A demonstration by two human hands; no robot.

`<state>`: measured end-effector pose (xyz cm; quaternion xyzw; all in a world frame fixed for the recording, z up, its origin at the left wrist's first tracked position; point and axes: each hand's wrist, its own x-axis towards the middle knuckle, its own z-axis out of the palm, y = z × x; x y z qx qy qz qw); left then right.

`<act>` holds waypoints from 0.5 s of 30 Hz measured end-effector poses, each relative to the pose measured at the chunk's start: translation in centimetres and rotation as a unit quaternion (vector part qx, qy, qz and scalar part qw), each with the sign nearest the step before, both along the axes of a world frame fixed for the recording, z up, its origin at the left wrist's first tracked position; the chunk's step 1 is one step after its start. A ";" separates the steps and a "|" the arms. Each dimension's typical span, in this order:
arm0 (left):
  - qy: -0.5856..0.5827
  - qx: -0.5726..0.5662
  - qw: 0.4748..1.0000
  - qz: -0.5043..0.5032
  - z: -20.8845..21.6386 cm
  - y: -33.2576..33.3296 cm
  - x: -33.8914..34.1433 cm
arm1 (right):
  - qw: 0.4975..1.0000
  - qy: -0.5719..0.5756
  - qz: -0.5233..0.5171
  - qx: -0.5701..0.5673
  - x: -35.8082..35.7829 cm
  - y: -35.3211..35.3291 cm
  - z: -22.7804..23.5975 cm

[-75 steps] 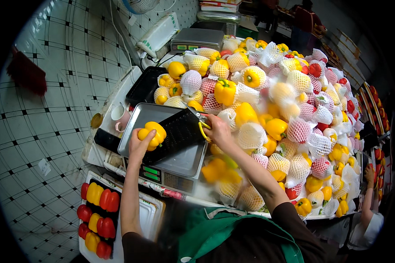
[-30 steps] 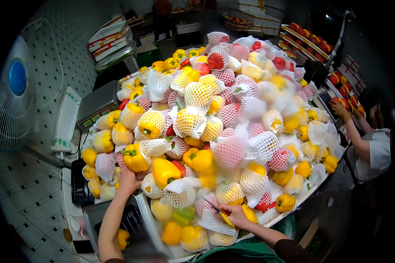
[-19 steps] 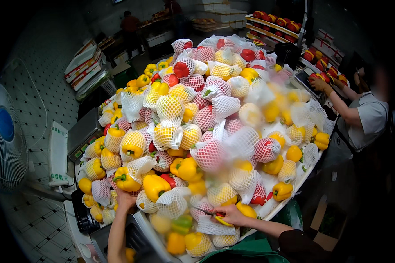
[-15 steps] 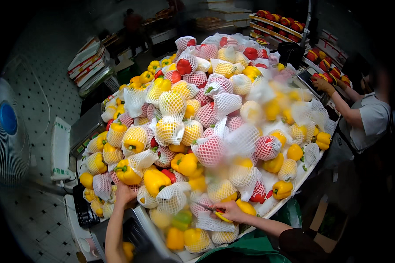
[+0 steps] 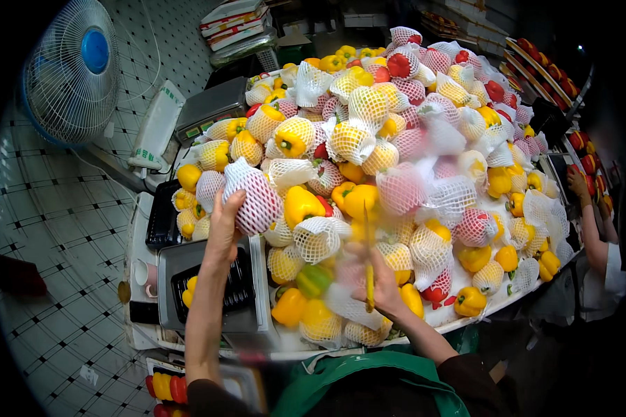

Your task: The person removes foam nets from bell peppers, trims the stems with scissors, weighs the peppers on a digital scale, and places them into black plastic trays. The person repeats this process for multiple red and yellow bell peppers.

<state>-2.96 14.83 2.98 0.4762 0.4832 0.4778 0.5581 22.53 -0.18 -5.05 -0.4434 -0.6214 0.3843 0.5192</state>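
The operator's left hand (image 5: 222, 229) grasps a net-wrapped red pepper (image 5: 254, 203) at the pepper pile (image 5: 303, 206), while the right hand (image 5: 384, 283) grips yellow-handled scissors (image 5: 370, 286) (blades blurred, directed away from the operator).

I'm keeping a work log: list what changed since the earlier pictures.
The left hand released the yellow bell pepper, now in the black tray, then took hold of a foam-netted red bell pepper and lifted it from the pile. The yellow-handled scissors swung from pointing left to pointing forward. Unchanged: the right hand keeps its grip on them.
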 end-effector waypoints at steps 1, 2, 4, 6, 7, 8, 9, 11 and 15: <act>-0.066 -0.022 0.998 -0.008 -0.4 -1.5 1.3 | 0.996 0.085 0.006 -0.033 -1.0 0.5 0.3; -0.118 -0.037 0.992 -0.001 -0.9 -3.1 3.2 | 0.988 0.147 0.000 -0.044 -2.0 1.0 0.6; -0.197 -0.064 0.978 0.006 -2.3 -5.8 6.8 | 0.994 0.086 -0.053 -0.036 -2.9 1.3 0.8; -0.231 -0.082 0.968 0.057 -4.5 -7.7 9.4 | 0.987 0.137 -0.067 -0.049 -3.2 0.6 0.5; -0.214 -0.055 0.971 0.087 -5.2 -8.4 10.2 | 0.980 0.177 -0.083 -0.040 -3.2 0.3 -0.3; -0.191 -0.020 0.979 0.069 -6.0 -8.6 10.4 | 0.971 0.216 -0.098 -0.032 -3.0 0.0 -1.3; -0.169 0.016 0.984 0.050 -6.4 -8.9 10.6 | 0.971 0.204 -0.120 -0.019 -2.5 -0.3 -2.0; -0.030 0.090 0.995 0.034 -6.1 -8.8 10.2 | 0.926 0.351 -0.077 -0.120 -1.2 -0.9 -2.1; 0.062 0.171 0.983 0.002 -3.4 -8.2 11.2 | 0.915 0.368 0.022 -0.165 0.4 -2.2 -4.7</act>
